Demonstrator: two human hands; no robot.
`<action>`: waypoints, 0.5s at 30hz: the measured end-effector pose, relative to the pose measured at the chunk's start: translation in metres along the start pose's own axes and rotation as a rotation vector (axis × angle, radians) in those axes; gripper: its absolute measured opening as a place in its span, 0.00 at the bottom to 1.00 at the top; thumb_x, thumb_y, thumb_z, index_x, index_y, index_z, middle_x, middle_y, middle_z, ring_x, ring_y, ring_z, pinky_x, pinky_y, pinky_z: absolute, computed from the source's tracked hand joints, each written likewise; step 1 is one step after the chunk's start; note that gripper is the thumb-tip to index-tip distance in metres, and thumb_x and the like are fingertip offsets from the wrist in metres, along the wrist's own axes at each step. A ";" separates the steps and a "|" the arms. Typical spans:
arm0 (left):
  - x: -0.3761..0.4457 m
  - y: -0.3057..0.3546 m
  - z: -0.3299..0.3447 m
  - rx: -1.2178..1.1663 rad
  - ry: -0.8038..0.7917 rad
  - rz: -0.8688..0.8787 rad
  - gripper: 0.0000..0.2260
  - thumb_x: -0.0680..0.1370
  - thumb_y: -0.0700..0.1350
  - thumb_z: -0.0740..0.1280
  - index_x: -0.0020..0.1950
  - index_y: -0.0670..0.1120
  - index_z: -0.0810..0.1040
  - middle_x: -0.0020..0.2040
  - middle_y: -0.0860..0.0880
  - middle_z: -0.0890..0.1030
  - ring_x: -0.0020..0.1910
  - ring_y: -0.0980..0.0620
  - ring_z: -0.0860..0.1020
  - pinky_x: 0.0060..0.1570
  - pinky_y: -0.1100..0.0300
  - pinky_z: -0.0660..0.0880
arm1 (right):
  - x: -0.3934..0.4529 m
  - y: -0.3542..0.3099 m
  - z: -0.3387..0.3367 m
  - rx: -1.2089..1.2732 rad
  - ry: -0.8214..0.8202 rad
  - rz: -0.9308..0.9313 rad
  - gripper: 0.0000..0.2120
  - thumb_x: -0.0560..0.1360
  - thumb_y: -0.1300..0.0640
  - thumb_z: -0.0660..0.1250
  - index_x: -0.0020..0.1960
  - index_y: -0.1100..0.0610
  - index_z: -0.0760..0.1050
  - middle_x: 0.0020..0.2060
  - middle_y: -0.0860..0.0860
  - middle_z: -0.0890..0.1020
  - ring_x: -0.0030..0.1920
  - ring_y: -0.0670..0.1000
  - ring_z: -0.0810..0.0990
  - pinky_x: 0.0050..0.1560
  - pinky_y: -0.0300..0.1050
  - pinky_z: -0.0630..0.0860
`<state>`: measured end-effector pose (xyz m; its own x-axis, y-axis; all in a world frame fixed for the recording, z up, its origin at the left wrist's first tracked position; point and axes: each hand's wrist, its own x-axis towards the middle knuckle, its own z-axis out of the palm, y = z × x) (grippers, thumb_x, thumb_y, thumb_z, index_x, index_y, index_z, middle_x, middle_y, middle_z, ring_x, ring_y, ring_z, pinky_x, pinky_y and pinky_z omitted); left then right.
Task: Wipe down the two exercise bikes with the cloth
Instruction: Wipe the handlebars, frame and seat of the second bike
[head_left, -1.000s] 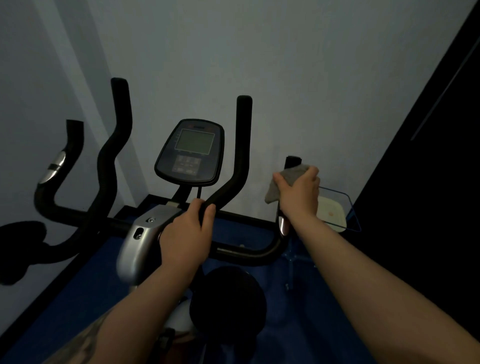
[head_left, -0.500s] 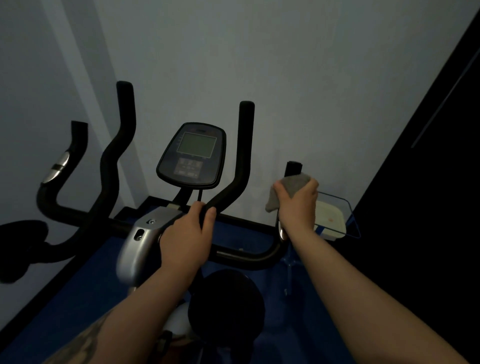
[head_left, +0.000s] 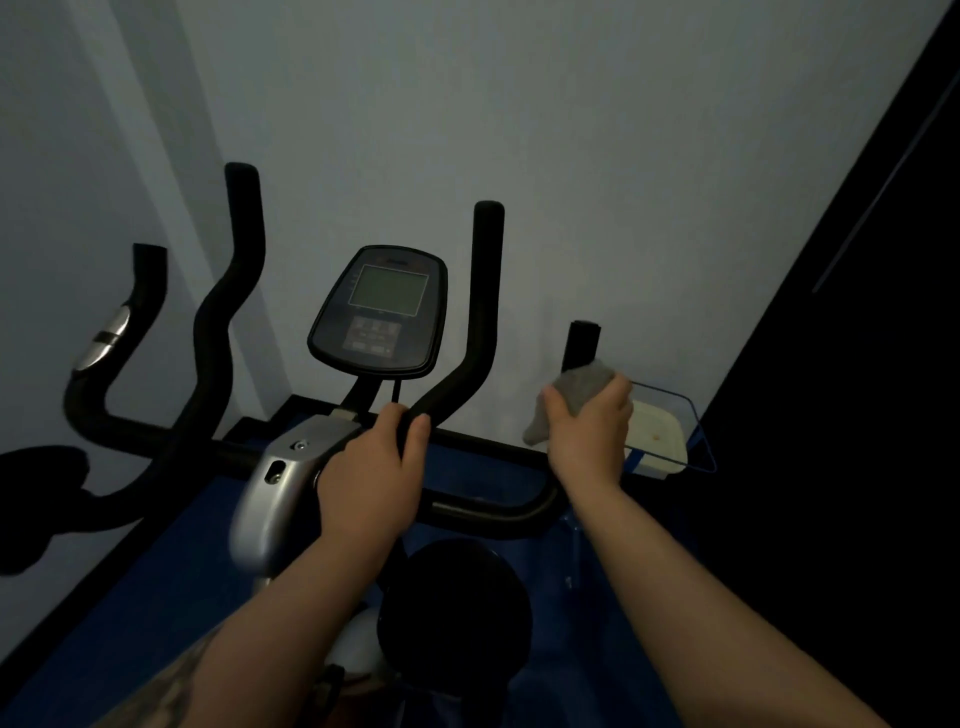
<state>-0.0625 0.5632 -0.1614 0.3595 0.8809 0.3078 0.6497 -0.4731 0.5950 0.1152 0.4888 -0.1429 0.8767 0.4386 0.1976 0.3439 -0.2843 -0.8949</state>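
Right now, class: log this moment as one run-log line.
left hand: grips handlebar | right hand: wraps cloth round right grip | console: untouched

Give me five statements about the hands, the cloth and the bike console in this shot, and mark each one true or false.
1. The right hand grips the grey cloth round the outer right handlebar grip. True.
2. The left hand holds a spray bottle. False: it grips the handlebar at the base of the inner right upright, with no bottle in it.
3. The cloth lies over the console. False: the console is uncovered, and the cloth is at the right grip.
4. The black tip of the outer right handlebar grip shows above the cloth. True.
5. The console screen shows bright numbers. False: it looks blank and grey.
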 end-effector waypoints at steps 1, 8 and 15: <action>0.000 0.000 0.000 -0.004 0.000 0.000 0.18 0.78 0.63 0.48 0.55 0.55 0.70 0.36 0.53 0.77 0.38 0.48 0.78 0.38 0.52 0.74 | -0.009 0.007 -0.002 -0.019 0.004 -0.029 0.29 0.75 0.48 0.69 0.69 0.54 0.59 0.61 0.55 0.69 0.59 0.54 0.70 0.48 0.47 0.69; -0.001 0.000 0.000 0.008 -0.004 -0.004 0.18 0.79 0.63 0.49 0.56 0.55 0.70 0.38 0.51 0.78 0.39 0.47 0.78 0.37 0.53 0.71 | 0.016 -0.008 -0.002 -0.079 -0.031 0.026 0.28 0.77 0.45 0.65 0.68 0.57 0.59 0.63 0.58 0.69 0.61 0.58 0.71 0.56 0.54 0.73; -0.002 0.001 -0.001 0.001 0.008 -0.012 0.16 0.80 0.62 0.50 0.56 0.54 0.71 0.38 0.51 0.78 0.39 0.47 0.78 0.35 0.54 0.70 | -0.035 0.015 -0.009 -0.109 -0.029 -0.073 0.30 0.75 0.47 0.68 0.70 0.55 0.57 0.63 0.55 0.68 0.61 0.55 0.69 0.54 0.52 0.74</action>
<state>-0.0626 0.5611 -0.1606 0.3460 0.8868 0.3065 0.6546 -0.4622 0.5982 0.0928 0.4615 -0.1597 0.8384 0.4853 0.2480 0.4427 -0.3412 -0.8292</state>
